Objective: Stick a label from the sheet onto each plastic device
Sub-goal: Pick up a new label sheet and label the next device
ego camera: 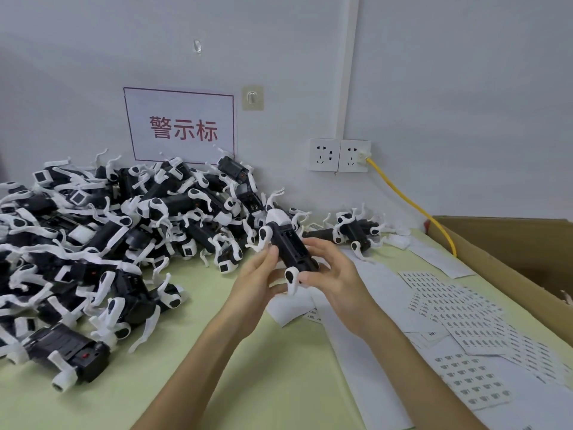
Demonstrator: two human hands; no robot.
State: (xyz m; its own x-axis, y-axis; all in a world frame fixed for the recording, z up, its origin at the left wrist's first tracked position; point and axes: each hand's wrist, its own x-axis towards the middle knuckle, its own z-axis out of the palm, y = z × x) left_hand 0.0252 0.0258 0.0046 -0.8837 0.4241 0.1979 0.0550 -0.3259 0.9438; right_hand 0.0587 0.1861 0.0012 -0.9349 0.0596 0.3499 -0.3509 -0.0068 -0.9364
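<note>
Left hand [260, 276] and right hand [333, 276] clasping one device [290, 246] (sides hidden by fingers), label sheets [474, 330] illegible

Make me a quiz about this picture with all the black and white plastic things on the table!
1. Pick one: what do the left hand and the right hand hold together? A) scissors B) one device C) nothing
2. True or false: the big pile of devices lies to the left of the hands.
3. Fill the gap: the label sheets lie on the table to the ___ of the hands.

Key: 1 is B; 2 is true; 3 is right.
</note>
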